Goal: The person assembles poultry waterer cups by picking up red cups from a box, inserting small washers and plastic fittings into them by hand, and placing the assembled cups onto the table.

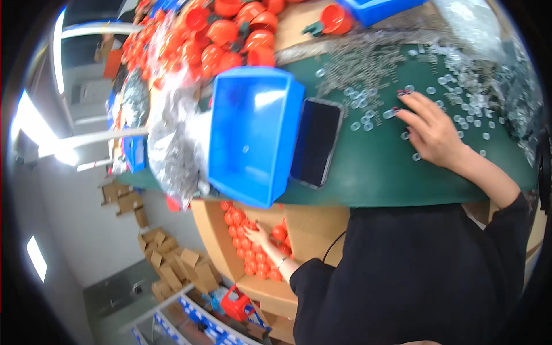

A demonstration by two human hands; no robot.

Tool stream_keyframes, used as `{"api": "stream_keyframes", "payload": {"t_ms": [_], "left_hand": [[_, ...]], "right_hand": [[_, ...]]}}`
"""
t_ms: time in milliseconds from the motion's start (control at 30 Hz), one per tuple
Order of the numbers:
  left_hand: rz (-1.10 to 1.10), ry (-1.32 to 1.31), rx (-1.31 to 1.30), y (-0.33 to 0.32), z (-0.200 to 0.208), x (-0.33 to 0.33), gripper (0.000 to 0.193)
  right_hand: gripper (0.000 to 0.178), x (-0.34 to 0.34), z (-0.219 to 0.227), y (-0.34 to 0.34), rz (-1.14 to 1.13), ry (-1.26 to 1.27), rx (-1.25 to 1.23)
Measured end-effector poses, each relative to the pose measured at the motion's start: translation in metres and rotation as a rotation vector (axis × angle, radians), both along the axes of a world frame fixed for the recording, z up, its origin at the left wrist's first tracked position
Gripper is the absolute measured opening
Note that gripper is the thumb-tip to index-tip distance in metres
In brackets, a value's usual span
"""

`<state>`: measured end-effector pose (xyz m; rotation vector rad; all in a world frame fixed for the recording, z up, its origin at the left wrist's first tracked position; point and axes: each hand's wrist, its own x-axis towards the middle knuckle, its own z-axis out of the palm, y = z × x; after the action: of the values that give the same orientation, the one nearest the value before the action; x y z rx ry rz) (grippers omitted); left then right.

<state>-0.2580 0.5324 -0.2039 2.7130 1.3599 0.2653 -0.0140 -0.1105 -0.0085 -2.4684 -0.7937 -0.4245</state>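
Note:
My right hand (432,133) rests palm down over the green tabletop, fingers spread. Its fingertips, with dark red nails, are among small clear plastic pieces (367,121), and one clear piece (389,114) lies against a fingertip. Beyond it spreads a heap of small metal springs (368,64). Below the table's front edge, my left hand (258,235) reaches into a cardboard box (214,233) of shiny red ball-shaped parts (261,259). Its fingers are stretched out over the red parts and touch some of them; I see nothing gripped in it.
A blue bin (247,132) stands on the table with a tiny clear piece inside. Against its right side lies a dark phone (317,142). Red cup-like parts (223,33) pile up at the back left, near a clear plastic bag (174,138). Cardboard boxes (167,253) lie on the floor.

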Motion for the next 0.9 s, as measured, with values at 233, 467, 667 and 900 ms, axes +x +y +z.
{"api": "stream_keyframes", "payload": {"t_ms": [233,467,667,900], "left_hand": [[0.011,-0.255,0.162,-0.078,0.027,0.041,0.045],[-0.184,-0.701,0.277,-0.099,0.149,0.11,0.055],[-0.717,-1.272,0.042,-0.217,0.295,0.177,0.06],[-1.046,-0.687,-1.577,-0.455,0.238,0.285,0.069]], "right_hand": [[0.035,-0.013,-0.009,-0.018,0.028,-0.164,0.034],[0.019,0.006,0.017,-0.056,-0.315,-0.303,-0.027],[0.011,0.01,0.012,-0.09,-0.417,-0.139,-0.082],[0.003,0.014,0.008,-0.096,-0.317,-0.053,-0.201]]}}
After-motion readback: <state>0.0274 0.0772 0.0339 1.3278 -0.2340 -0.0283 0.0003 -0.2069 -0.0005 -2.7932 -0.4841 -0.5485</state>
